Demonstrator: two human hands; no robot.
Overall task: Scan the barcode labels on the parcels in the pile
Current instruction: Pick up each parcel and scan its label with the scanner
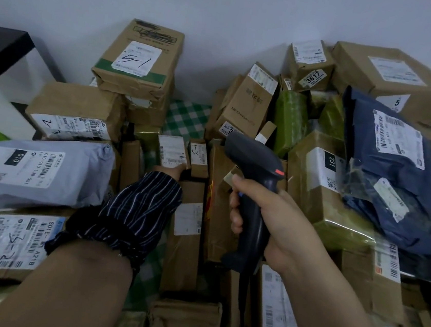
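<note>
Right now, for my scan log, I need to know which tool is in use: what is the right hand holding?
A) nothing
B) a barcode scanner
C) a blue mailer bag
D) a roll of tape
B: the right hand grips the handle of the dark barcode scanner, whose head points at the parcels ahead. The left hand reaches to a small labelled box.

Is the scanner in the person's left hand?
No, the right hand grips the scanner; the left hand is at a small parcel.
</note>
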